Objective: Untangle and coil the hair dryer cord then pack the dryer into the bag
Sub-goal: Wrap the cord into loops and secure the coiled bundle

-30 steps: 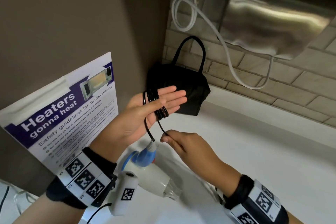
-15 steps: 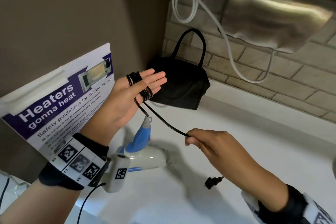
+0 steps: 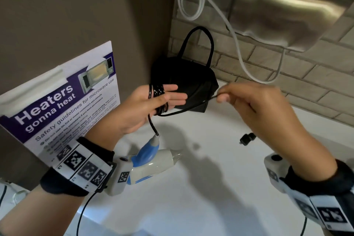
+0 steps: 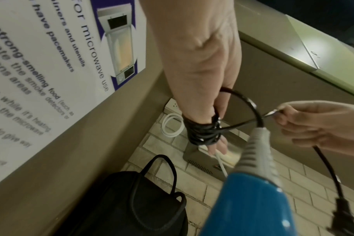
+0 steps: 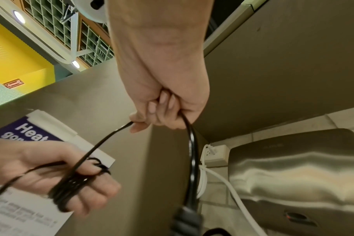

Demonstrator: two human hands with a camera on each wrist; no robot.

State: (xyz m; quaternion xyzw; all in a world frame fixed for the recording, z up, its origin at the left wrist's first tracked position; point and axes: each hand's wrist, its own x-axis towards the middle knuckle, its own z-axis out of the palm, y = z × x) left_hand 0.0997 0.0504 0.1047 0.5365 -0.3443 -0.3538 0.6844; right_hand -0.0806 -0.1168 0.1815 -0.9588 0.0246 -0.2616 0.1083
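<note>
Several turns of the black cord (image 3: 157,90) are wound round the straight fingers of my left hand (image 3: 168,97), and the thumb lies over the coil. From there the cord drops to the white and blue hair dryer (image 3: 153,161), which lies on the white counter (image 3: 210,197) under my left wrist. My right hand (image 3: 222,97) pinches the free length just right of the left fingertips, in front of the black bag (image 3: 187,80). The plug (image 3: 247,138) dangles below that hand. The coil (image 5: 71,188) and the plug (image 5: 188,220) show in the right wrist view.
The bag stands in the back corner against a brick wall. A steel hand dryer (image 3: 287,5) hangs on the wall, and its white cable (image 3: 229,30) loops down behind the bag. A microwave safety poster (image 3: 63,105) covers the left wall.
My right hand first pulled the cord out to the right and has now risen to the level of the left fingertips, by the bag. The plug hangs higher under it.
</note>
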